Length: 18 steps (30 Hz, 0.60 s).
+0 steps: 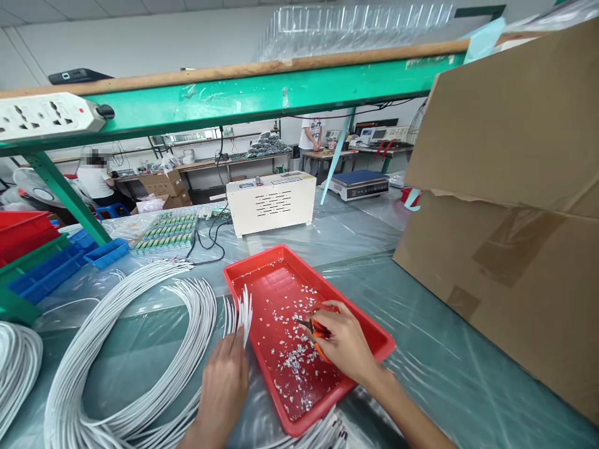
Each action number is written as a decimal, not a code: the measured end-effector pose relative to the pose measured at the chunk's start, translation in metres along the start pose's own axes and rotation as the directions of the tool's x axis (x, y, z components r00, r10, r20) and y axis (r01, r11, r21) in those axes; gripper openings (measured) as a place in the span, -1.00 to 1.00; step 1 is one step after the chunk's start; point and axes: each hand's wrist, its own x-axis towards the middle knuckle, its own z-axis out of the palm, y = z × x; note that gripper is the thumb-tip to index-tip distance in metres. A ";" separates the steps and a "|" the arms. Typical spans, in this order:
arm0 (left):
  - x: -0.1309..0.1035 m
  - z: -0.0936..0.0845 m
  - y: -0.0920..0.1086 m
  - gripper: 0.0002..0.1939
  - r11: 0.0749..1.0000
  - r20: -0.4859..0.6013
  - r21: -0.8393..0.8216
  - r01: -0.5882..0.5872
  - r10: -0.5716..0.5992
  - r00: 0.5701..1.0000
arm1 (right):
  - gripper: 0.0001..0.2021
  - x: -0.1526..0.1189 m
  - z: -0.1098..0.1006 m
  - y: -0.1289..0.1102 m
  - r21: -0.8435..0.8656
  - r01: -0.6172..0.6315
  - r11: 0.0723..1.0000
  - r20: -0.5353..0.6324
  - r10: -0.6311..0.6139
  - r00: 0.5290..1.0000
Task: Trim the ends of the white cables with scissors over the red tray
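My left hand [224, 374] is closed around a bunch of white cables [244, 312], whose ends stick up past the fingers beside the tray's left edge. Over the red tray [276, 265], my right hand [344, 340] grips orange-handled cutters [321, 330], their tip pointing left. Many small white and silvery scraps [297, 362] lie scattered on the tray's bottom. A large coil of white cable [70, 368] rests on the table to the left, with its fanned ends behind my left hand. More cables with dark tips [334, 430] show below the tray's near edge.
Beyond the tray stands a cream machine [274, 206], with a blue-topped scale [358, 184] to its right. Cardboard [505, 143] walls off the right side. Blue, green and red bins [42, 268] and another coil [16, 368] are at left. Two people are in the background.
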 end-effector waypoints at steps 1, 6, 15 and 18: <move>0.002 0.001 0.005 -0.64 0.992 0.035 -0.119 0.043 -0.039 0.999 | -0.76 -0.002 0.002 0.001 0.003 -0.016 1.000 0.005 0.016 1.000; 0.021 0.000 0.036 -0.64 0.536 0.334 -0.758 0.371 -0.169 0.927 | -0.66 -0.008 0.005 0.000 0.010 -0.128 0.992 0.013 0.127 0.992; 0.029 0.013 0.049 -0.67 0.058 0.400 -0.906 0.419 -0.203 0.894 | -0.55 -0.014 0.005 -0.003 0.024 -0.198 0.980 0.117 0.194 0.974; 0.028 0.016 0.050 -0.70 0.122 0.408 -0.890 0.440 -0.223 0.885 | -0.53 -0.016 0.003 -0.005 0.027 -0.205 0.978 0.127 0.200 0.971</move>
